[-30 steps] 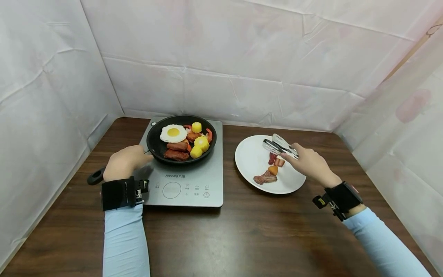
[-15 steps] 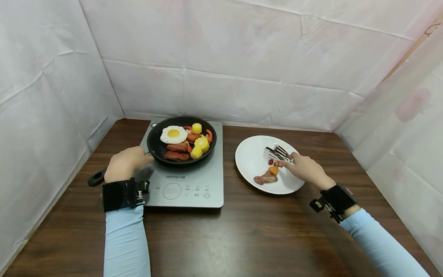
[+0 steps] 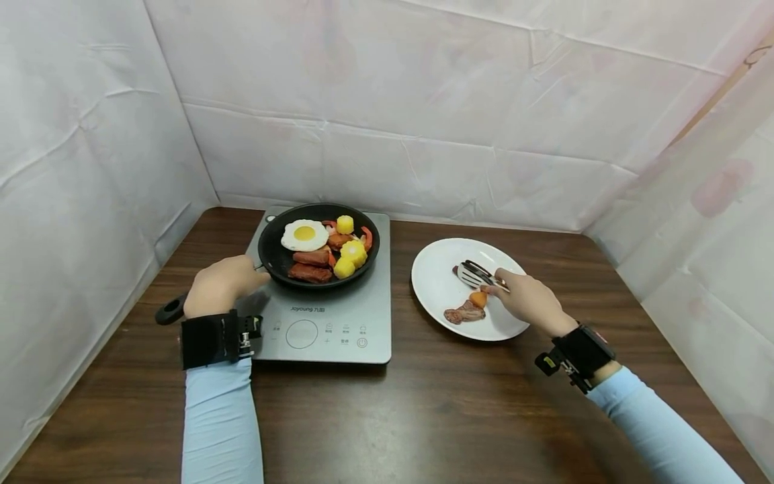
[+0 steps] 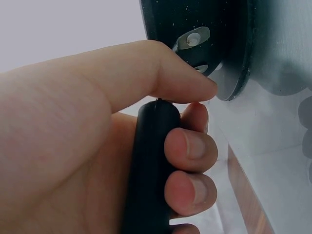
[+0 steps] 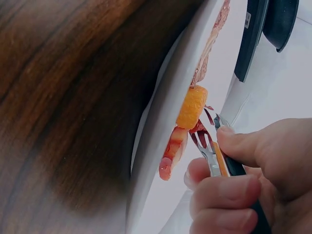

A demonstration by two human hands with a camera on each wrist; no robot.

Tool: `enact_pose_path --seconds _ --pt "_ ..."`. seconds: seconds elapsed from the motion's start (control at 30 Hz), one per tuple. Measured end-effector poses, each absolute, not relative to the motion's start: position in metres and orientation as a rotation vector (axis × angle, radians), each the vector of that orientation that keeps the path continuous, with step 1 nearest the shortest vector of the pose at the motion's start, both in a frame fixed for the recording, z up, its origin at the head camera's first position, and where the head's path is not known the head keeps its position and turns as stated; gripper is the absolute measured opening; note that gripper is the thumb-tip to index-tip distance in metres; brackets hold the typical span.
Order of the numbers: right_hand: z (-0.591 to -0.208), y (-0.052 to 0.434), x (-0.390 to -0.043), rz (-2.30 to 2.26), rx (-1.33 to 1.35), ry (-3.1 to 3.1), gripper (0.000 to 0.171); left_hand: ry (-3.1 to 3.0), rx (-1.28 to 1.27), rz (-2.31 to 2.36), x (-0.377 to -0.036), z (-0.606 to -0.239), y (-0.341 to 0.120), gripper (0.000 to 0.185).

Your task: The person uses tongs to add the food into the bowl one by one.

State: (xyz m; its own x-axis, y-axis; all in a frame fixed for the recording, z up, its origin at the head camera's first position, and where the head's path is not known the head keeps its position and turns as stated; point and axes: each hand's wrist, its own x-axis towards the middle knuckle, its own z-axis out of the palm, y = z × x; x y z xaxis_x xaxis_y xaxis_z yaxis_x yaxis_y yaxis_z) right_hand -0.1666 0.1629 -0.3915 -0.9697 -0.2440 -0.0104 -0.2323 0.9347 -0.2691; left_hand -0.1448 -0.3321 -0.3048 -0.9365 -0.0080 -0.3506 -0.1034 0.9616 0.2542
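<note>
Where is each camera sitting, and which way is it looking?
Head: worn on the head, looking forward and down at the dark wooden table; both hands and light blue sleeves show.
Left wrist: on the left wrist, looking along the left hand gripping the black frying pan's handle.
Right wrist: on the right wrist, looking at the right hand pinching the metal tongs over the round white plate.
Shared: head and right wrist views both show the plate and its orange food piece.
</note>
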Motion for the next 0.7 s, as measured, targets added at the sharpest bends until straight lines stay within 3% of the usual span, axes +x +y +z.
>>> enact_pose_path --seconds 0.7 --pt "-0.3947 0.1640 -0.1642 -0.407 -0.362 3.059 0.028 2.764 -0.078 0.382 -0.1447 -0.3049 -0.3322 0.040"
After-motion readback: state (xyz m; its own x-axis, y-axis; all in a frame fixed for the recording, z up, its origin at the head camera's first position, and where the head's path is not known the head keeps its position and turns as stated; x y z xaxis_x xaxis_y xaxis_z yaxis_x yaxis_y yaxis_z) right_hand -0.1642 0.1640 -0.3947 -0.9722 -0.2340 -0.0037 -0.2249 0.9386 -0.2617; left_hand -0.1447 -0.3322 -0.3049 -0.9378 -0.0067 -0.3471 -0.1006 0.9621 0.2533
